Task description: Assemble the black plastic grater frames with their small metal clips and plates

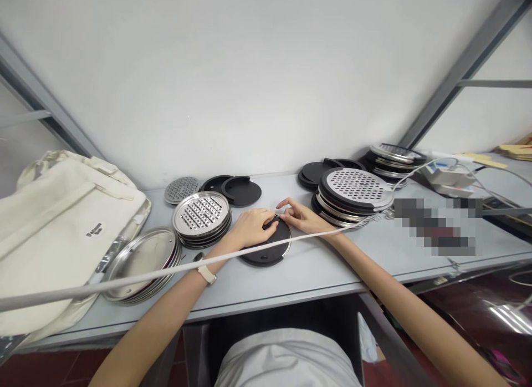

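Observation:
A black round disc [262, 255] with a thin shiny rim at its right side lies flat on the table in front of me. My left hand [254, 227] is closed over its far part, thumb and fingers bent around a small raised black piece at the edge. From the other side, my right hand [306, 218] brings its thumb and bent fingers together against that same edge, while the index finger is lifted. Whatever sits between the right fingertips is too small to make out. Left of the disc stands a stack of round metal grater plates [203, 214].
Metal lids [143, 262] and a cream cloth bag [62, 226] are at left. Behind lie black discs [245, 191] and a grey perforated disc [182, 189]. At right stand stacked graters [357, 188]. A white cable [166, 273] crosses before my arms.

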`<state>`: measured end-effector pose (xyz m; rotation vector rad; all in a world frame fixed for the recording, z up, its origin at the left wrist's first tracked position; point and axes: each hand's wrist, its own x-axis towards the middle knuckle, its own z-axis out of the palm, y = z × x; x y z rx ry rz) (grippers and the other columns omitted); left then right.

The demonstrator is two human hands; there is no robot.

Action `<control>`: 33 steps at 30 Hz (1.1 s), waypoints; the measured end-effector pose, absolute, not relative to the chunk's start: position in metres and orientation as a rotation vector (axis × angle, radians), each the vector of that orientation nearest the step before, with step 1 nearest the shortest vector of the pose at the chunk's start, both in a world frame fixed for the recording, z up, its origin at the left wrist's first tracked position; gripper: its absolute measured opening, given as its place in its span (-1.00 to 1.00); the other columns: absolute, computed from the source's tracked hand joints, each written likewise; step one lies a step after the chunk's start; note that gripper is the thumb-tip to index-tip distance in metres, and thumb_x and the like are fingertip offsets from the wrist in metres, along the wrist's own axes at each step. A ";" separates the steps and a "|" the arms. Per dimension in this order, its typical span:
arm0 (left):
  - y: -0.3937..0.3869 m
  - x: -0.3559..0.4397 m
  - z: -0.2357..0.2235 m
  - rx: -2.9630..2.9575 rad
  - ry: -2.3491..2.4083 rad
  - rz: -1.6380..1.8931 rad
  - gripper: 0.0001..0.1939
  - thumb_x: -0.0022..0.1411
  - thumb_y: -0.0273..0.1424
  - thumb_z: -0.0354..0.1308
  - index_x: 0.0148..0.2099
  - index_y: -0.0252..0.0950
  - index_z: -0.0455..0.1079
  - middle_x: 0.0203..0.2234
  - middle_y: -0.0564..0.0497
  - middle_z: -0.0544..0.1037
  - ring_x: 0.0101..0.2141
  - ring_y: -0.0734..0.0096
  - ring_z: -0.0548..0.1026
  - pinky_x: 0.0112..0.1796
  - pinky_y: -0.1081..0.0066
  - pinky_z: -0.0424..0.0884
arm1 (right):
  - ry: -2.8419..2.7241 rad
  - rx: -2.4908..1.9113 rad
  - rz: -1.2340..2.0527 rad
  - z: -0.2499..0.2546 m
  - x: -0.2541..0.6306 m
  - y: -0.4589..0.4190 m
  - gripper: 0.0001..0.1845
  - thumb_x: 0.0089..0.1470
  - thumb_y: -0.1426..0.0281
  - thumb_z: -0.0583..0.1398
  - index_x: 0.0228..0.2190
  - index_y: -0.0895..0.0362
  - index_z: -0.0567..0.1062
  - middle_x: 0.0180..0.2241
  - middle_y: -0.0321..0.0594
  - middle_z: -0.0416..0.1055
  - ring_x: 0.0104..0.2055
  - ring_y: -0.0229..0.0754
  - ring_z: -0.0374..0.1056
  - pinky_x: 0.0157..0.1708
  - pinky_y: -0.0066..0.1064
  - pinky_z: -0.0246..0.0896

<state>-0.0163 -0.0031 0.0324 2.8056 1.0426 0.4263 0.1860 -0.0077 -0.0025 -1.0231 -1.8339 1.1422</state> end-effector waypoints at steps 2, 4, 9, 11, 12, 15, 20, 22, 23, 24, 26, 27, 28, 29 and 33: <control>-0.004 -0.016 0.033 2.806 1.051 0.424 -0.76 0.26 -0.29 -0.05 -0.40 -0.29 0.29 -0.50 0.04 0.43 -0.49 0.44 0.34 -0.48 0.43 0.13 | -1.854 -1.026 1.155 -0.006 0.187 -0.007 -0.67 0.07 0.10 0.12 -0.32 0.12 0.29 -0.64 -0.47 0.09 -0.58 -0.36 0.03 -0.55 -0.52 -0.04; -0.004 -0.016 0.033 2.807 1.058 0.417 -0.75 0.27 -0.29 -0.05 -0.42 -0.29 0.28 -0.50 0.03 0.43 -0.50 0.44 0.34 -0.48 0.43 0.12 | -1.888 -1.053 1.123 -0.008 0.188 -0.006 -0.67 0.09 0.09 0.10 -0.40 0.11 0.25 -0.65 -0.48 0.05 -0.59 -0.37 -0.03 -0.58 -0.52 -0.11; -0.001 -0.016 0.030 2.829 1.031 0.453 -0.75 0.26 -0.29 -0.05 -0.44 -0.28 0.24 -0.52 0.05 0.42 -0.52 0.45 0.32 -0.50 0.42 0.09 | -1.978 -1.130 0.934 -0.005 0.187 -0.007 -0.65 0.14 0.13 0.04 -0.50 0.13 0.23 -0.62 -0.43 0.03 -0.56 -0.36 -0.03 -0.57 -0.50 -0.13; 0.000 -0.017 0.027 2.830 1.024 0.470 -0.75 0.25 -0.29 -0.04 -0.44 -0.28 0.23 -0.53 0.06 0.40 -0.52 0.45 0.31 -0.50 0.42 0.09 | -2.003 -1.155 0.883 -0.004 0.186 -0.007 -0.64 0.15 0.14 0.02 -0.53 0.13 0.22 -0.61 -0.42 0.03 -0.56 -0.36 -0.03 -0.56 -0.49 -0.13; 0.001 -0.017 0.026 2.830 1.022 0.474 -0.76 0.25 -0.29 -0.03 -0.44 -0.28 0.22 -0.53 0.06 0.40 -0.52 0.46 0.31 -0.50 0.42 0.09 | -2.010 -1.165 0.859 -0.004 0.185 -0.007 -0.64 0.15 0.14 0.02 -0.54 0.13 0.21 -0.61 -0.42 0.02 -0.56 -0.36 -0.04 -0.57 -0.49 -0.14; 0.001 -0.018 0.026 2.830 1.012 0.478 -0.75 0.26 -0.29 -0.04 -0.44 -0.28 0.22 -0.53 0.07 0.40 -0.53 0.47 0.30 -0.50 0.43 0.08 | -2.040 -1.196 0.792 -0.005 0.184 -0.006 -0.64 0.16 0.16 0.00 -0.55 0.13 0.20 -0.61 -0.42 0.00 -0.56 -0.36 -0.04 -0.57 -0.49 -0.14; 0.000 -0.018 0.027 2.830 1.021 0.462 -0.74 0.27 -0.28 -0.05 -0.43 -0.29 0.25 -0.52 0.06 0.41 -0.52 0.46 0.30 -0.49 0.42 0.09 | -2.130 -1.259 0.668 -0.005 0.182 -0.006 -0.61 0.20 0.19 -0.05 -0.57 0.14 0.20 -0.63 -0.42 0.04 -0.56 -0.35 0.00 -0.54 -0.49 -0.13; 0.001 -0.017 0.025 2.832 1.036 0.454 -0.75 0.27 -0.28 -0.04 -0.42 -0.29 0.26 -0.51 0.05 0.41 -0.51 0.45 0.32 -0.48 0.42 0.10 | -2.159 -1.275 0.621 -0.005 0.181 -0.007 -0.61 0.21 0.20 -0.07 -0.57 0.14 0.21 -0.63 -0.41 0.07 -0.55 -0.35 0.03 -0.52 -0.48 -0.12; 0.001 -0.017 0.025 2.829 1.041 0.451 -0.75 0.26 -0.28 -0.03 -0.42 -0.29 0.26 -0.51 0.05 0.41 -0.51 0.44 0.32 -0.48 0.42 0.10 | -2.174 -1.279 0.606 -0.004 0.181 -0.007 -0.61 0.22 0.21 -0.07 -0.56 0.15 0.22 -0.63 -0.41 0.09 -0.55 -0.34 0.05 -0.51 -0.48 -0.11; 0.002 -0.017 0.024 2.825 1.043 0.450 -0.75 0.25 -0.28 -0.03 -0.42 -0.28 0.26 -0.52 0.05 0.41 -0.51 0.44 0.32 -0.47 0.42 0.10 | -2.188 -1.279 0.598 -0.004 0.181 -0.007 -0.61 0.22 0.22 -0.08 -0.56 0.15 0.23 -0.62 -0.40 0.11 -0.54 -0.34 0.06 -0.50 -0.48 -0.10; 0.003 -0.017 0.022 2.818 1.043 0.454 -0.76 0.25 -0.27 -0.02 -0.42 -0.28 0.25 -0.53 0.06 0.41 -0.51 0.44 0.32 -0.47 0.42 0.10 | -2.211 -1.270 0.595 -0.003 0.182 -0.006 -0.61 0.23 0.23 -0.09 -0.54 0.15 0.25 -0.61 -0.39 0.14 -0.53 -0.33 0.09 -0.48 -0.48 -0.08; 0.004 -0.017 0.021 2.815 1.040 0.461 -0.76 0.25 -0.27 -0.02 -0.42 -0.28 0.25 -0.53 0.06 0.40 -0.51 0.44 0.32 -0.47 0.42 0.10 | -2.219 -1.264 0.597 -0.003 0.182 -0.006 -0.62 0.24 0.24 -0.09 -0.54 0.15 0.25 -0.60 -0.38 0.15 -0.52 -0.33 0.11 -0.47 -0.48 -0.07; 0.004 -0.017 0.021 2.812 1.034 0.468 -0.75 0.26 -0.26 -0.03 -0.42 -0.28 0.26 -0.53 0.06 0.40 -0.51 0.45 0.32 -0.47 0.42 0.10 | -2.225 -1.258 0.597 -0.003 0.182 -0.006 -0.62 0.24 0.24 -0.09 -0.53 0.15 0.26 -0.60 -0.38 0.16 -0.52 -0.32 0.12 -0.46 -0.48 -0.06; 0.005 -0.017 0.021 2.810 1.028 0.477 -0.74 0.27 -0.26 -0.04 -0.42 -0.28 0.26 -0.53 0.06 0.40 -0.51 0.45 0.32 -0.47 0.42 0.10 | -2.228 -1.252 0.597 -0.003 0.182 -0.006 -0.62 0.24 0.24 -0.09 -0.53 0.15 0.26 -0.59 -0.38 0.16 -0.51 -0.32 0.12 -0.45 -0.48 -0.06; 0.006 -0.017 0.019 2.803 1.004 0.502 -0.73 0.28 -0.24 -0.05 -0.41 -0.28 0.26 -0.51 0.07 0.41 -0.50 0.45 0.33 -0.46 0.43 0.11 | -2.232 -1.248 0.591 -0.003 0.182 -0.007 -0.61 0.24 0.24 -0.10 -0.54 0.14 0.26 -0.60 -0.38 0.16 -0.52 -0.32 0.11 -0.45 -0.48 -0.05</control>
